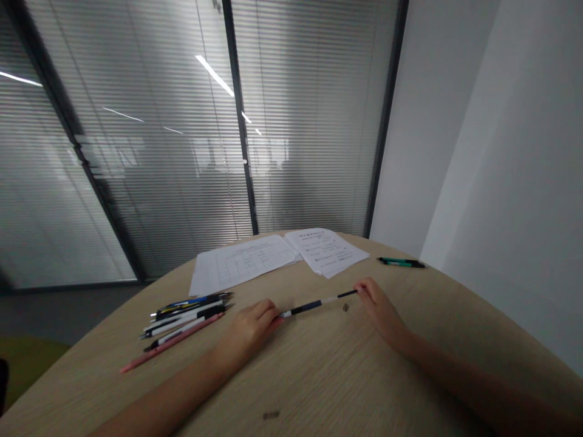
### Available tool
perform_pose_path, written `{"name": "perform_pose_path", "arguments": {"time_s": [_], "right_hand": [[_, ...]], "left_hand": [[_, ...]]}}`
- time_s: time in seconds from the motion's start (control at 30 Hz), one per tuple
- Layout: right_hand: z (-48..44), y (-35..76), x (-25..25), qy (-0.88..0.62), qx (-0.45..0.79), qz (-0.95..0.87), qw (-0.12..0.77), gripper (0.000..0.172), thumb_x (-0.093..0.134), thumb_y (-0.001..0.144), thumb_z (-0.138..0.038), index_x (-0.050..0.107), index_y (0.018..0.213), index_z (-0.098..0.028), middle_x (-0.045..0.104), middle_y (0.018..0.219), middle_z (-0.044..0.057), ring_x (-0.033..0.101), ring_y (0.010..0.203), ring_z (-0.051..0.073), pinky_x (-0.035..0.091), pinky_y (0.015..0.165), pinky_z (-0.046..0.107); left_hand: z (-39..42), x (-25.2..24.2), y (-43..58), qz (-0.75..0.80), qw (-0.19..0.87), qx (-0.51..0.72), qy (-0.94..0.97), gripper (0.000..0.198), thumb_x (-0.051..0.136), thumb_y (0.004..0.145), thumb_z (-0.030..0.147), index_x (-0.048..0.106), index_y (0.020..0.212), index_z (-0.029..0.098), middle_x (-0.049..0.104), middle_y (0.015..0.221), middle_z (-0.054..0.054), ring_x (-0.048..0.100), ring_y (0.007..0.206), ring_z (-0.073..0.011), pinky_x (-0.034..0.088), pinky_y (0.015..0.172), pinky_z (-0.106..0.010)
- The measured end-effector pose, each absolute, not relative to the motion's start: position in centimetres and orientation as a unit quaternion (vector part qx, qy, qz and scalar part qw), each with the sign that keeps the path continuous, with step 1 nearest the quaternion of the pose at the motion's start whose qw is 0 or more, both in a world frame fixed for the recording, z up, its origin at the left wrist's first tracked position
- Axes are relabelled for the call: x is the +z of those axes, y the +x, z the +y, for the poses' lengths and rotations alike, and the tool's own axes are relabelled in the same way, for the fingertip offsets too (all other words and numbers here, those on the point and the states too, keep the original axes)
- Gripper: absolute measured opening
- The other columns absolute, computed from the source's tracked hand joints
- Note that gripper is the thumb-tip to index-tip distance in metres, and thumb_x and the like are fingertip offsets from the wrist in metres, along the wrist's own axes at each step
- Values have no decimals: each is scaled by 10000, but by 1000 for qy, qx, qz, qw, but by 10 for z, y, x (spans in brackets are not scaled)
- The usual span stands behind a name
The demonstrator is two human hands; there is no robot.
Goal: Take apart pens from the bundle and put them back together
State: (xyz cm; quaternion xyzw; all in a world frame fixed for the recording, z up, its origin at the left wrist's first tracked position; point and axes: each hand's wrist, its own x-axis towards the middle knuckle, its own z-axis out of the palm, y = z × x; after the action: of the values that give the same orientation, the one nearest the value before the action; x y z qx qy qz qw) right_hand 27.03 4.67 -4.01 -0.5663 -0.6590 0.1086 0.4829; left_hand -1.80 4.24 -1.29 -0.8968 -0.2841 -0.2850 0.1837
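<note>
A long, thin pen (pixel 307 306) with dark and pale sections stretches between my two hands, just over the tabletop. Closed around its thicker end is my left hand (pixel 252 328), whose fingers hide that tip. My right hand (pixel 377 308) pinches the narrow black end. Whether the thin dark part is separate from the barrel, I cannot tell. Beside my left hand lies a loose pile of several pens (pixel 189 318), white, black and blue, with a pink one (pixel 173 343) nearest me.
Two green and black pens (pixel 401 263) lie near the table's right edge. Printed sheets (pixel 246 261) and another paper stack (pixel 325 252) rest at the far side. Small dark marks or bits (pixel 271 415) show on the round wooden table (pixel 328 376). Glass panels with blinds stand behind.
</note>
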Motion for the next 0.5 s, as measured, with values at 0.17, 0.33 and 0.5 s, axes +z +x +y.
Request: {"name": "perform_pose_path", "arguments": {"time_s": [0.17,0.33,0.5], "right_hand": [[38,264,-34,-475,76,-749,456,158,332,838,-265,453,752,-209,514,760,43,506,738,184,422,682,327],[28,259,-31,-407,26,-820,401,109,388,841,-197,494,826,-218,545,839,41,515,828,179,430,738,324],[27,262,-34,-406,-60,-811,416,207,410,822,-153,464,1017,-201,557,956,80,506,923,196,429,796,362]], "left_hand": [[40,-12,-16,-266,170,-281,-906,288,339,897,272,576,796,144,588,694,-42,564,583,-128,465,508,-208],[37,-13,-15,-272,152,-269,-911,289,327,902,283,566,817,144,590,719,-41,571,602,-128,468,525,-208],[39,-15,-15,-278,118,-292,-907,319,309,905,301,568,803,146,582,715,-42,567,611,-123,466,539,-204]]}}
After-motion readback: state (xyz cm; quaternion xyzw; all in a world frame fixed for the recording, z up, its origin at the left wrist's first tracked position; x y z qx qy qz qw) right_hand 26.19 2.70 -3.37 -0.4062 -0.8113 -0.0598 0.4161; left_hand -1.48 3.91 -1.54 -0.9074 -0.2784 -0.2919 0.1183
